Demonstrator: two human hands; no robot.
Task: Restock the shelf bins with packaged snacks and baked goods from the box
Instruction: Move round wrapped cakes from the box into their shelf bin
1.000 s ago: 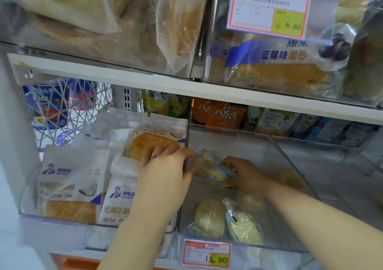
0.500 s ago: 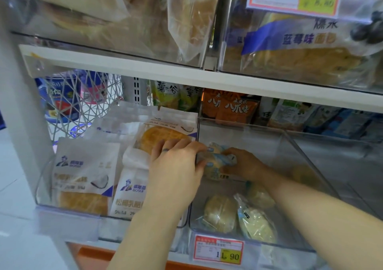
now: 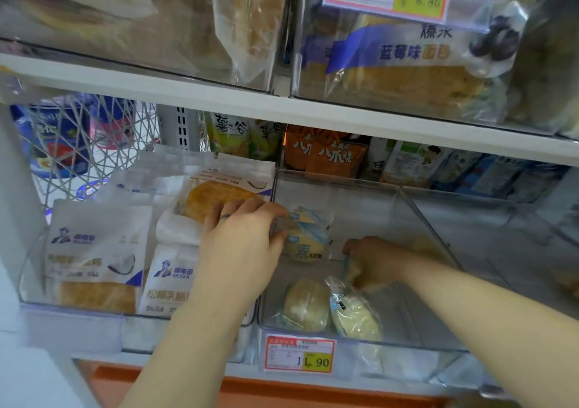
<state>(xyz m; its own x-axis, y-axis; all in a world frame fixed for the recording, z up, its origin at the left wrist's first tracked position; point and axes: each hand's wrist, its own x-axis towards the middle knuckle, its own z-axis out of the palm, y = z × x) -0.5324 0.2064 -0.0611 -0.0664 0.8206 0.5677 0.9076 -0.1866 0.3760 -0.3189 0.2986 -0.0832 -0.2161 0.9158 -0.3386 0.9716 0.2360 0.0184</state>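
Buns: perhaps four; left hand, right hand grip two.

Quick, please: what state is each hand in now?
Left hand: pinches the blue-yellow bun packet.
Right hand: grips a second packet lower in the clear bin.

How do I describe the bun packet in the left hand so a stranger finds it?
On the lower shelf, find the clear bin bearing a price tag. At its back one bun packet with blue print stands upright, its edge pinched by the left hand. The two buns at the front lie flat.
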